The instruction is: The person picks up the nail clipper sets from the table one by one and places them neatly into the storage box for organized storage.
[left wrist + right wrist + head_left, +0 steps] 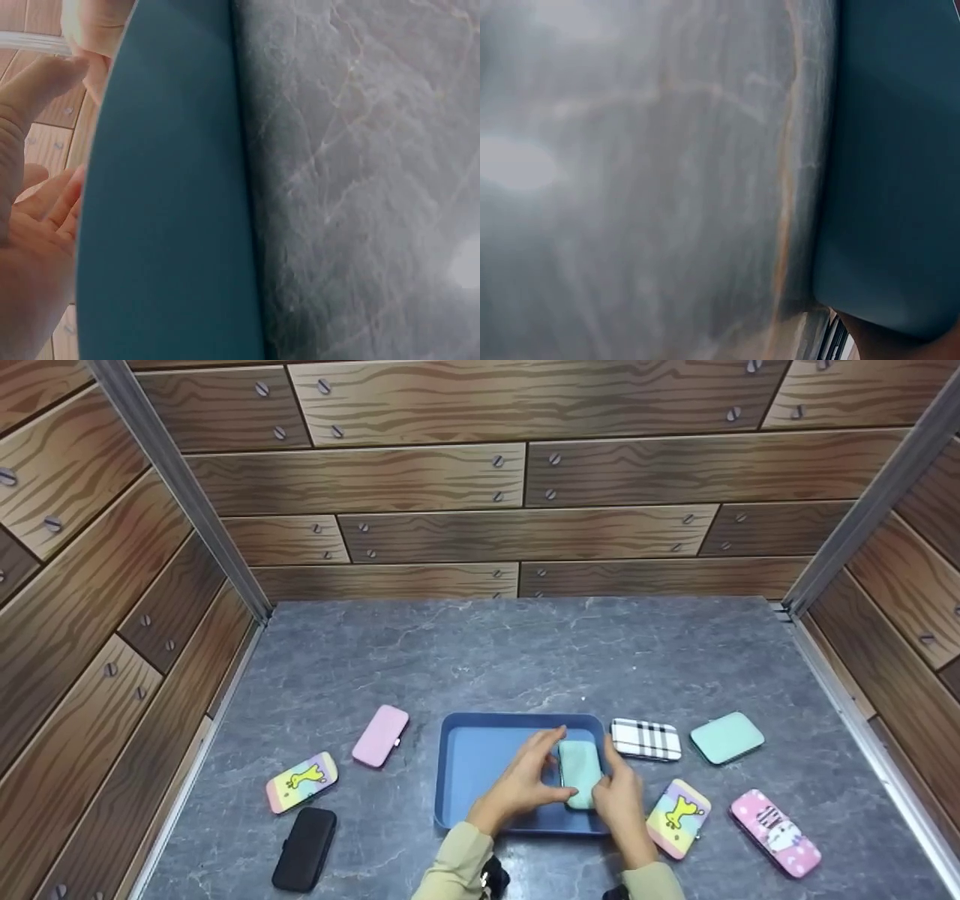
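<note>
A small mint-green case lies lengthwise at the right end of a shallow blue tray. On its left is my left hand, thumb and fingers spread, the thumb tip touching the case's lower left edge. My right hand holds the case at its right side, beside the tray's right wall. In the left wrist view, the left hand shows beyond the tray wall with its palm visible. The right wrist view shows mostly tray wall and tabletop; the case is hidden there.
Left of the tray lie a pink case, a giraffe-print case and a black case. To its right are a plaid case, another mint case, another giraffe-print case and a pink cartoon case. Wood-patterned walls surround the grey marbled table.
</note>
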`<state>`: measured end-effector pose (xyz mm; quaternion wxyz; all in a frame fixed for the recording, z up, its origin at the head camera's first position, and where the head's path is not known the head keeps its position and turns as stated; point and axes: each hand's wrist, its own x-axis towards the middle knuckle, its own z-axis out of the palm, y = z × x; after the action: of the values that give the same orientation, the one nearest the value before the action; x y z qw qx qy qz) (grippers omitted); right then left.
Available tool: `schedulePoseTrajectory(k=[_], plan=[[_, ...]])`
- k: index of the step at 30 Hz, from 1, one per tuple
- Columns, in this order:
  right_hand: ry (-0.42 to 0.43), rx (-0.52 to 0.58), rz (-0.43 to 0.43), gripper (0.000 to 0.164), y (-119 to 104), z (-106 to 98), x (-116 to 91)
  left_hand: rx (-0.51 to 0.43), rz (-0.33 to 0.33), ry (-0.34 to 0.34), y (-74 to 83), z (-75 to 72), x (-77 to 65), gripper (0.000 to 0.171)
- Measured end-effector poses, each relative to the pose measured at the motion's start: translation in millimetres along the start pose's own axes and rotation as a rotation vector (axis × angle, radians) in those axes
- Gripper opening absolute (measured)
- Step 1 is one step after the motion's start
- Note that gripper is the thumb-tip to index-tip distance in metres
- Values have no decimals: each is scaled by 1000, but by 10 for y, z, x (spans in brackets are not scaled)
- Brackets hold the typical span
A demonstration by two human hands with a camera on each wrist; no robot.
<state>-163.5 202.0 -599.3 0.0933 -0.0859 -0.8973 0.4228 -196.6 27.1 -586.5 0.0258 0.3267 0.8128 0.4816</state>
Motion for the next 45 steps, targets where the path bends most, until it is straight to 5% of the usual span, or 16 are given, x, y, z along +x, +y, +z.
schedulePoseTrajectory(k=[7,15,27,37,45], plan=[[-3,0,4,69,-15,1,-17,25,105,100,16,-120,-37,75],[-4,15,8,69,-3,-4,-5,29,139,175,18,-237,-93,66],[11,26,-11,70,9,3,-7,41,100,247,-19,-410,-251,60],[12,20,-18,68,4,-8,-18,34,95,373,-59,-574,-394,59],[13,24,-11,67,13,-2,-29,-17,106,472,190,-789,-524,55]])
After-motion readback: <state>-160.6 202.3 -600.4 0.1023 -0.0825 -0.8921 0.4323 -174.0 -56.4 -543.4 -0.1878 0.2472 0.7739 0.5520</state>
